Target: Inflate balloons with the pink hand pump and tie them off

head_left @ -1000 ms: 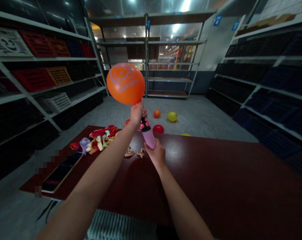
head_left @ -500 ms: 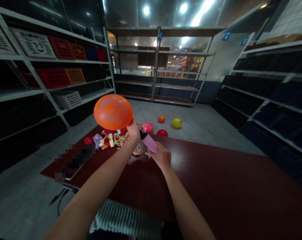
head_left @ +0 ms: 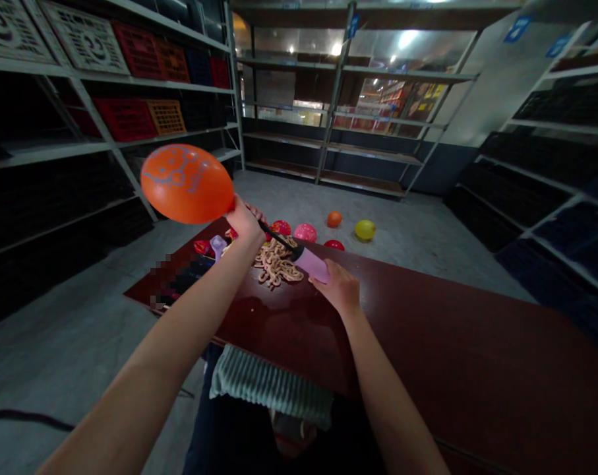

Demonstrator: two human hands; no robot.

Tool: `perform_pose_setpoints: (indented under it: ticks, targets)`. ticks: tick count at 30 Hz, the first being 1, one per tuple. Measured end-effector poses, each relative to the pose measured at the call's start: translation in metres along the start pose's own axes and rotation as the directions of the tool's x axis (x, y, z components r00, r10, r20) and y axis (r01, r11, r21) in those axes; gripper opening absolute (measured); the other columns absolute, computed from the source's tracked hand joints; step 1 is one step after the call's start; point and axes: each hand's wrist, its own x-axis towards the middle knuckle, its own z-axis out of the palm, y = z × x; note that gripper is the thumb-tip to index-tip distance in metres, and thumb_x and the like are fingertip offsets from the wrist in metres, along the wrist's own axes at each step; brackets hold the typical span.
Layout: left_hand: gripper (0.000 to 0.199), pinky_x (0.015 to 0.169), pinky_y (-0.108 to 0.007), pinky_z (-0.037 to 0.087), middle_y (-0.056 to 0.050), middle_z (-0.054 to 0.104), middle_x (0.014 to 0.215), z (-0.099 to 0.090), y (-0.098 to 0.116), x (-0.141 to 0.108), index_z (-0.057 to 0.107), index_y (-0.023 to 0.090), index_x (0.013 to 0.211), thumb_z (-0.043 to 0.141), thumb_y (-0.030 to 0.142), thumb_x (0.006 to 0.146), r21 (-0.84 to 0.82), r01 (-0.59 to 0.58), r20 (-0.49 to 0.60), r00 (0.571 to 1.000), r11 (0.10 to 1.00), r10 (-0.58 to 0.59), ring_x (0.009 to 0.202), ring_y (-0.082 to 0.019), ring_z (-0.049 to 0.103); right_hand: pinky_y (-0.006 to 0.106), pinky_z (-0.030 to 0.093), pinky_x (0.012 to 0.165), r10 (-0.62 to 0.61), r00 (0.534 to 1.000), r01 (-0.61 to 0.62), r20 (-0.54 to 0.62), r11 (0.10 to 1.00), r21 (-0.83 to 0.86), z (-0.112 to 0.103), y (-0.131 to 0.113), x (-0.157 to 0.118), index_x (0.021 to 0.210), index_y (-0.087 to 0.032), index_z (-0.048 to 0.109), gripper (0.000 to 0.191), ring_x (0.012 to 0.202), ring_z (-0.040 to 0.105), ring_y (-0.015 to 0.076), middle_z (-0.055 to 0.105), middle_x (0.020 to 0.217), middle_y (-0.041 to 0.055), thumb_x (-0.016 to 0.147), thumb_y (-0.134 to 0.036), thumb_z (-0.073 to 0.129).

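An inflated orange balloon (head_left: 187,183) with blue print points up and left from my left hand (head_left: 246,221). That hand is closed around the balloon's neck and the near end of a balloon pump; its fingers hide the joint between them. My right hand (head_left: 341,287) is wrapped round the far end of the pump's lilac barrel (head_left: 312,264). A length of black rod (head_left: 279,235) shows between my hands. Below the pump lies a heap of beige cord-like strands (head_left: 276,264) on the dark red-brown table (head_left: 417,316).
Limp balloons, one lilac (head_left: 218,245) and one red (head_left: 203,248), lie at the table's left. On the floor beyond are a yellow balloon (head_left: 364,229), a small orange balloon (head_left: 334,219) and pink and red ones. Shelving (head_left: 323,145) with crates lines the room.
My hands have moved apart, exposing the black rod of the pump. The orange balloon has shifted left and looks larger. The view has tipped downward, showing more of the strands.
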Motion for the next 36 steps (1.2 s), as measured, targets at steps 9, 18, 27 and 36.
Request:
perform_pose_setpoints:
  ticks: [9, 18, 27, 36]
  targets:
    - [0.053, 0.038, -0.022, 0.022, 0.007, 0.027, 0.051, 0.062, 0.046, -0.014, 0.032, 0.021, 0.067, 0.053, 0.039, 0.113, -0.015, -0.070, 0.063, 0.996, 0.997, 0.071, 0.036, -0.009, 0.026, 0.035, 0.058, 0.084, 0.080, 0.994, -0.072, -0.075, 0.992, 0.106, 0.000, 0.002, 0.000, 0.126, -0.020, 0.071, 0.043, 0.098, 0.078, 0.0278, 0.081, 0.113, 0.0117, 0.091, -0.045, 0.073]
    - [0.059, 0.035, -0.022, 0.021, 0.007, 0.024, 0.049, 0.104, -0.003, -0.034, 0.030, 0.022, 0.064, 0.057, 0.044, 0.111, 0.047, 0.045, 0.219, 0.974, 0.998, -0.055, 0.035, -0.009, 0.024, 0.030, 0.054, 0.077, 0.246, 0.967, -0.229, -0.064, 0.953, 0.197, 0.007, 0.013, -0.001, 0.119, -0.018, 0.071, 0.039, 0.091, 0.078, 0.0247, 0.082, 0.109, 0.0107, 0.089, -0.043, 0.076]
    - [0.064, 0.035, -0.022, 0.023, 0.007, 0.029, 0.046, 0.084, -0.099, -0.060, 0.033, 0.022, 0.060, 0.069, 0.054, 0.103, 0.161, 0.167, 0.284, 0.936, 0.973, -0.208, 0.035, -0.007, 0.026, 0.028, 0.046, 0.071, 0.362, 0.932, -0.358, 0.005, 0.920, 0.160, 0.004, 0.012, 0.004, 0.118, -0.019, 0.069, 0.039, 0.088, 0.076, 0.0235, 0.082, 0.106, 0.0086, 0.090, -0.045, 0.074]
    - [0.057, 0.036, -0.022, 0.025, 0.006, 0.028, 0.048, 0.039, -0.099, -0.059, 0.032, 0.022, 0.063, 0.053, 0.043, 0.111, 0.112, 0.174, 0.154, 0.970, 0.978, -0.190, 0.035, -0.008, 0.030, 0.027, 0.048, 0.074, 0.212, 0.977, -0.214, 0.030, 0.970, 0.114, 0.002, 0.008, 0.004, 0.123, -0.018, 0.069, 0.039, 0.097, 0.077, 0.0239, 0.082, 0.111, 0.0088, 0.091, -0.040, 0.077]
